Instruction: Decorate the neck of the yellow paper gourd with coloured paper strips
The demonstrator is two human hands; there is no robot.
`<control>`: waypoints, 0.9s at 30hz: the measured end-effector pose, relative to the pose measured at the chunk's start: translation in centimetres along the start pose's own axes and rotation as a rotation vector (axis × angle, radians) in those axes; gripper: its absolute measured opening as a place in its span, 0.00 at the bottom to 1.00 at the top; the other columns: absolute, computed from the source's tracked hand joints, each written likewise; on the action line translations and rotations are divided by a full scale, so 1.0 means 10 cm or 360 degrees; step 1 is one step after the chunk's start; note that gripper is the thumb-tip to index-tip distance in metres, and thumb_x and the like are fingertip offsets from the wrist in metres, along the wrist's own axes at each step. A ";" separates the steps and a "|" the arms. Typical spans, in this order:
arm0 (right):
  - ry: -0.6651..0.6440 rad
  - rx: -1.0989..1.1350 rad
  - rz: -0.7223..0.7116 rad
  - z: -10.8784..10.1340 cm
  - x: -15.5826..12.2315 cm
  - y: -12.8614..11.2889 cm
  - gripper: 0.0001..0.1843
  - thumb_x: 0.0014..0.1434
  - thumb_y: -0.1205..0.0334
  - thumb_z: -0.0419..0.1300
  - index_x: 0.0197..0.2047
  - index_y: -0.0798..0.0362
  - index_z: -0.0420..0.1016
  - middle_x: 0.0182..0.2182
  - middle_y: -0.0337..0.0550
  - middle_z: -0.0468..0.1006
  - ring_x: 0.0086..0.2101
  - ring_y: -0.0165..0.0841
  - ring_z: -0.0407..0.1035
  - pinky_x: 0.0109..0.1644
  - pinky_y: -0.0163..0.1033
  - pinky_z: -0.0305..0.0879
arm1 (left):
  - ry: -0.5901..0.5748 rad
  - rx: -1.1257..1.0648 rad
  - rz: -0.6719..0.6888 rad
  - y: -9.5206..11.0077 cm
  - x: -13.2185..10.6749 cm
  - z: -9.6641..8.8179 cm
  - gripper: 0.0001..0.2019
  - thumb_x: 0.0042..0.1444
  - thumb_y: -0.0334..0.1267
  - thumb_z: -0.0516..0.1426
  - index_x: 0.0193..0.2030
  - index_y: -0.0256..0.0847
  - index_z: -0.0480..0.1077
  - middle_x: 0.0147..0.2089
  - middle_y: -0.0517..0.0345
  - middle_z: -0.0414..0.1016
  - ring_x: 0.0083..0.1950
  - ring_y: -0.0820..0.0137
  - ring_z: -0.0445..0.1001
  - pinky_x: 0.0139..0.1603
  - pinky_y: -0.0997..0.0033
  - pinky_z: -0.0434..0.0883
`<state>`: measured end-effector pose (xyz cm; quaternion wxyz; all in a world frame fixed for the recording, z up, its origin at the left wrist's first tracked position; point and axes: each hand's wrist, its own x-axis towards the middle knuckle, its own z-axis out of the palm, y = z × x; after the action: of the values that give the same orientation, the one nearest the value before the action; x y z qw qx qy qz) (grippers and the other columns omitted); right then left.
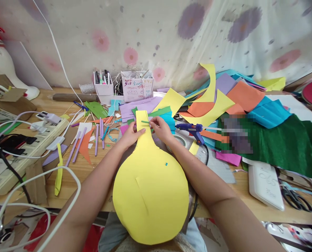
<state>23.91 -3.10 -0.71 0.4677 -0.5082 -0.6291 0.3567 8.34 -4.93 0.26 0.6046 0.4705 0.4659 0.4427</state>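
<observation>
A large yellow paper cut-out (150,189), round below with a narrow neck (142,120) pointing away from me, lies across the table edge and my lap. My left hand (131,134) is closed on the left side of the neck. My right hand (159,127) pinches a thin green strip (145,122) that lies across the neck. A tiny teal scrap (166,163) sits on the round part.
A blue glue gun (191,130) lies just right of my hands. Coloured paper sheets (224,98) and green felt (284,143) cover the right side. Purple strips (78,145), a power strip (21,147) with cables, pen boxes (137,85), scissors (296,197) and a white box (266,182) surround them.
</observation>
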 end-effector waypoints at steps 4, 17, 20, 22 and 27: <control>0.0071 0.0242 0.0138 -0.14 0.02 0.02 0.10 0.51 0.53 0.56 0.30 0.49 0.61 0.24 0.35 0.66 0.25 0.29 0.64 0.25 0.35 0.61 | 0.0069 0.0096 -0.0042 0.15 -0.01 -0.20 0.20 0.43 0.34 0.63 0.45 0.38 0.65 0.38 0.55 0.75 0.29 0.72 0.73 0.31 0.72 0.71; -0.0305 0.0426 0.0138 -0.14 -0.20 -0.21 0.14 0.45 0.53 0.63 0.30 0.52 0.68 0.24 0.36 0.69 0.25 0.26 0.62 0.27 0.34 0.61 | 0.0418 0.0494 0.0333 0.18 0.06 -0.46 0.22 0.51 0.38 0.57 0.54 0.41 0.64 0.49 0.48 0.71 0.44 0.69 0.72 0.41 0.71 0.70; -0.0313 0.0199 -0.0020 -0.08 -0.25 -0.26 0.10 0.48 0.55 0.61 0.30 0.51 0.68 0.26 0.37 0.70 0.26 0.26 0.62 0.28 0.33 0.60 | 0.0327 0.0935 0.0692 0.33 -0.05 -0.44 0.17 0.51 0.39 0.57 0.49 0.43 0.69 0.50 0.51 0.71 0.51 0.66 0.69 0.50 0.69 0.66; -0.0331 0.0087 -0.0084 -0.02 -0.28 -0.28 0.09 0.49 0.55 0.60 0.30 0.52 0.69 0.27 0.37 0.71 0.26 0.26 0.61 0.28 0.33 0.59 | 0.0019 0.1138 0.0757 0.40 -0.15 -0.38 0.15 0.45 0.39 0.61 0.42 0.45 0.73 0.47 0.54 0.73 0.52 0.64 0.69 0.51 0.69 0.65; -0.0332 -0.0048 -0.0159 -0.04 -0.28 -0.35 0.13 0.52 0.50 0.58 0.34 0.50 0.67 0.28 0.37 0.71 0.27 0.28 0.63 0.30 0.35 0.59 | -0.0288 0.1018 0.0525 0.30 -0.21 -0.24 0.07 0.47 0.40 0.59 0.34 0.43 0.75 0.30 0.58 0.76 0.33 0.67 0.73 0.39 0.70 0.69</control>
<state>23.40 -6.59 1.99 0.4093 -0.4432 -0.7041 0.3745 5.33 -6.06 3.21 0.3864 0.7416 0.4432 0.3229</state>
